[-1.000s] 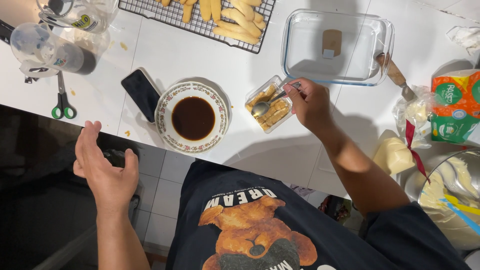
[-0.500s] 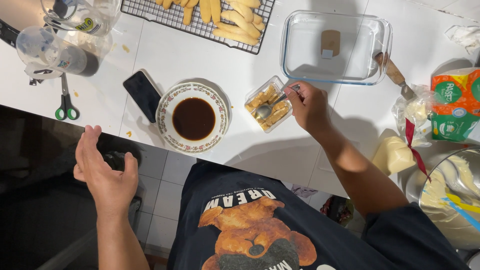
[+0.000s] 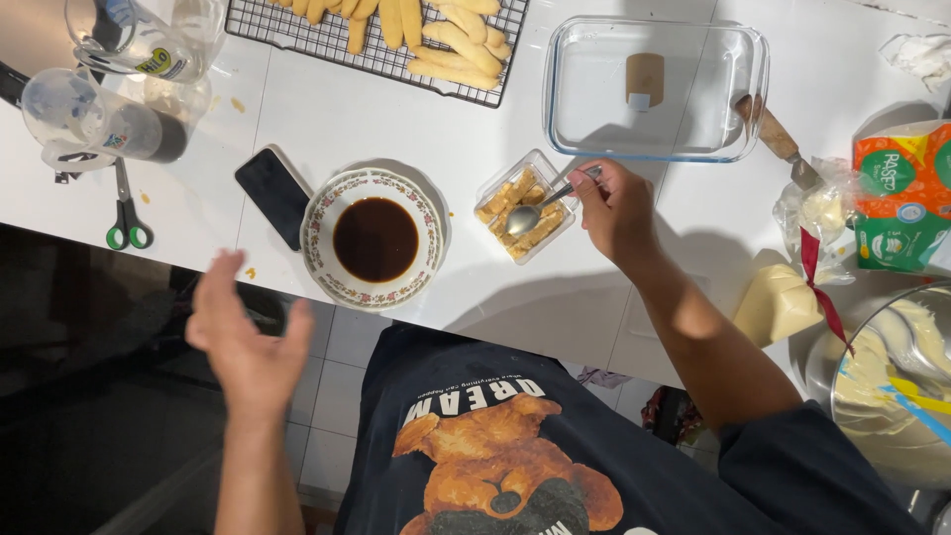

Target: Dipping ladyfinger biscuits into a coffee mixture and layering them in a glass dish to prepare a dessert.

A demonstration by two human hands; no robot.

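Holding a shiny metal spoon, the right hand is grasping its handle with clenched fingers; the bowl is pointing toward 8 o'clock over the small clear container, while the left hand is hanging released, fingers spread.

cooling rack: top cut off | mixing bowl: right cut off

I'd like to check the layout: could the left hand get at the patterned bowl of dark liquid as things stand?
Probably yes: the left hand is empty and open off the counter edge, and nothing lies between it and the patterned bowl.
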